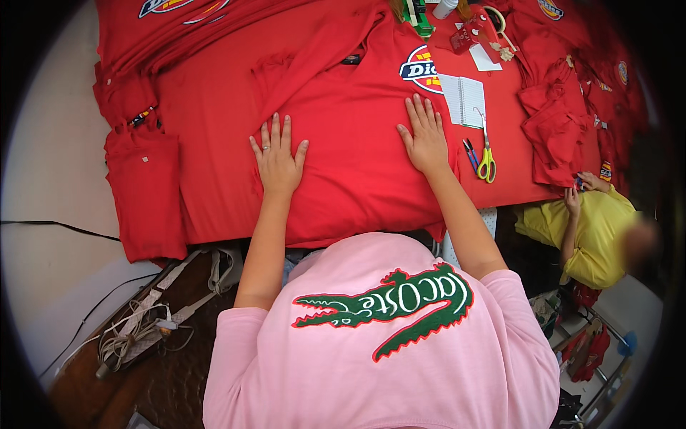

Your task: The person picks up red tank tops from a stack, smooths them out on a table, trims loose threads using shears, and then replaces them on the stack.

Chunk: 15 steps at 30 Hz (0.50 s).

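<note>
A red shirt [350,157] with a printed logo lies spread on the red-covered table, its near end reaching the table's front edge. Flat on the left side of the shirt rests my left hand [277,159], fingers spread, a ring on one finger. My right hand [426,139] presses flat on the shirt's right side, just below the logo, fingers stretched out. Neither hand grips anything. Beside my right hand are an open lined notebook [464,100], yellow-handled scissors [486,161] and two pens [470,152].
Folded red garments [146,193] hang over the left table edge; more red shirts [557,129] pile up at the right. A green tape dispenser [416,18] stands at the back. At the right, a person in yellow [593,232] handles red cloth. Tangled cables [136,339] lie lower left.
</note>
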Tool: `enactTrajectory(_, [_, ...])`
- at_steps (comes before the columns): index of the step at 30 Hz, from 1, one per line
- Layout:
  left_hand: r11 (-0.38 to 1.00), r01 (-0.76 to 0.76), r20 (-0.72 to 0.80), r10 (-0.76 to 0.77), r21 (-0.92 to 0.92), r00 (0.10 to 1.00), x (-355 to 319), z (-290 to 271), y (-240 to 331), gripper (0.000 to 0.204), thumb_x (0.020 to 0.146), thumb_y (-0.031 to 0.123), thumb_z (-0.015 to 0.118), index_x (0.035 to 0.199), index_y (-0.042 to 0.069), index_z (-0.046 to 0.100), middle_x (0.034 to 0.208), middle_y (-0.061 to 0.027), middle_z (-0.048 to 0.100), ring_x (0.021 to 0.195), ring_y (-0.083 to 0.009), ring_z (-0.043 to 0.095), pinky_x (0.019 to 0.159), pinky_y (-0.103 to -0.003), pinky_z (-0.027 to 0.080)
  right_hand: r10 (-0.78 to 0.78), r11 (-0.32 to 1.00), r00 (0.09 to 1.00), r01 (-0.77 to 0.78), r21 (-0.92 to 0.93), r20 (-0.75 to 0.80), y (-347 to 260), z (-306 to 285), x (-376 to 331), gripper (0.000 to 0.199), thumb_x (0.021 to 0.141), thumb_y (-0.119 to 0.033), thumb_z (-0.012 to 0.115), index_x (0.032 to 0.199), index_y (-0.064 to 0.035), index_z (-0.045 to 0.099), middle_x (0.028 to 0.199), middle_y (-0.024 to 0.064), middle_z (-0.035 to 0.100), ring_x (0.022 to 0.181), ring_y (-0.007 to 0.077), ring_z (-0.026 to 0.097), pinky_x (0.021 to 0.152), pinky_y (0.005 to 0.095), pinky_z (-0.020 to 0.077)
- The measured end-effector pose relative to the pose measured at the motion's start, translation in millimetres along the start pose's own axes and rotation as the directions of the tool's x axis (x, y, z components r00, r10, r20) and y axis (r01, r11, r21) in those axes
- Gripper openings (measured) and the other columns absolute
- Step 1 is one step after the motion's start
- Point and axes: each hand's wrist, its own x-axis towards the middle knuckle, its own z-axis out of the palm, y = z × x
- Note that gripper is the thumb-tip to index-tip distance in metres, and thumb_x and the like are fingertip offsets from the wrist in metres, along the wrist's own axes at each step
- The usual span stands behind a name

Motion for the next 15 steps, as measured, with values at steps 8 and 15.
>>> enactTrajectory(8, [0.946,0.182,-0.279,-0.257,-0.269,0.925,8,1,-6,0.047,0.103,0.028,0.062,0.147,0.013,0.056,0.159,-0.0197,0.042,0.147,-0.0365,0.042,0.122,-0.054,0.03,0.361,0.915,0.905,-0.298,0.27,-0.226,32,-17,-42,0.04,0.095,-0.012,0.069,0.134,-0.0103,0.062,0.108,0.007,0.066,0.111,0.0273,0.059,0.103,0.0463,0.0413])
enactTrajectory(15, [0.909,0.057,-0.318,-0.203,-0.412,0.926,56,-34,-39,0.015,0.097,0.01,0.067,0.105,0.011,0.08,0.111,-0.0107,0.07,0.111,-0.0311,0.066,0.105,-0.048,0.047,0.295,0.897,0.924,-0.181,0.403,-0.243,50,-35,-36,0.034,0.092,-0.007,0.07,0.126,-0.0083,0.065,0.095,0.0081,0.066,0.096,0.0294,0.062,0.091,0.0448,0.0463])
